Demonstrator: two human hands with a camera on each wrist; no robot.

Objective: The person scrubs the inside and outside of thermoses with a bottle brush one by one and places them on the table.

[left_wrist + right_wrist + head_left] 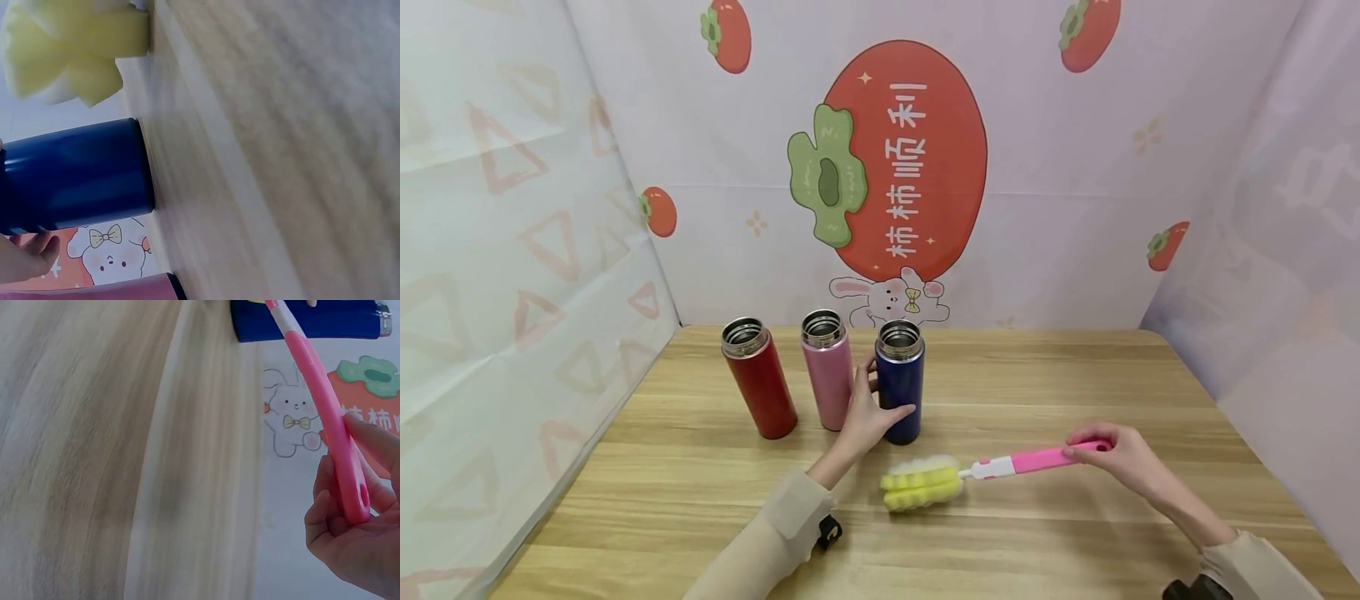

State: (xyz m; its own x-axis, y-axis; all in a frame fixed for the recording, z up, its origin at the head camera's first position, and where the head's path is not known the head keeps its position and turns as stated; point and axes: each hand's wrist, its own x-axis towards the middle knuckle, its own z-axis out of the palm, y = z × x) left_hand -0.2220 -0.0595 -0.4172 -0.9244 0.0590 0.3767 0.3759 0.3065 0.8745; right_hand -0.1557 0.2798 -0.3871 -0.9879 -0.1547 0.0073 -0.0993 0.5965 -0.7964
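My left hand [872,410] grips a dark blue bottle [901,383], its thumb across the front and its fingers around the left side. The bottle stands upright and lidless on the table, its steel mouth uppermost. In my right hand [1116,454] is the end of a bottle brush's pink handle [325,400], pinched between thumb and fingers. The brush's yellow and white sponge head [922,483] points left, in front of the blue bottle. In the left wrist view the sponge [75,50] appears beside the bottle [75,175], apart from it.
A pink bottle [830,375] stands just left of the blue one, close to my left hand. Farther left is a red bottle [760,383], also lidless. Printed cloth [1045,250] walls the wooden table [1045,375] at the back and both sides.
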